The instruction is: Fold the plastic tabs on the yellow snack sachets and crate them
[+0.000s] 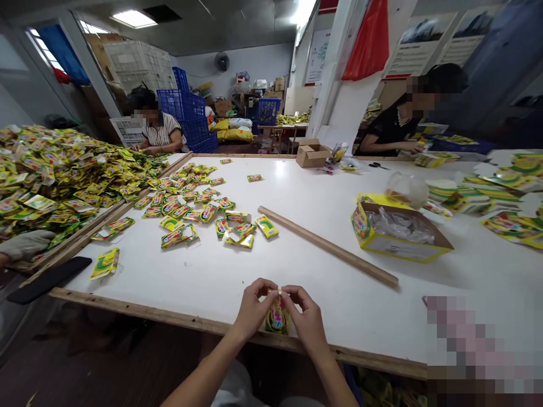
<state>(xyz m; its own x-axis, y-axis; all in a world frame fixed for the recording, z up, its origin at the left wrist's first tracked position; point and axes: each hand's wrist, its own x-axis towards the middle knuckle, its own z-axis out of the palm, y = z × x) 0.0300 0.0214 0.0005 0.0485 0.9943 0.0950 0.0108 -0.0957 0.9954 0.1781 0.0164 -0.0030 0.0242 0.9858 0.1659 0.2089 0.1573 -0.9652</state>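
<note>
A small yellow-and-green crayon box [278,321] stands at the near edge of the white table, its printed front toward me. My left hand [258,299] pinches the top of the box from the left. From the other side my right hand [303,308] pinches the same top end, its fingertips almost meeting those of the left. Small white bits show between the fingertips; the fingers partly hide the box's upper end. Further off, several similar boxes [207,213] lie scattered, some with flaps up. One yellow box [267,226] lies apart, nearest to my hands.
A wooden strip [326,246] lies diagonally ahead. Right of it stands an open yellow carton [399,249] holding clear plastic bags. A big heap of small boxes [76,175] fills the left, with a gloved hand [27,244] beside it. Two people sit across the table.
</note>
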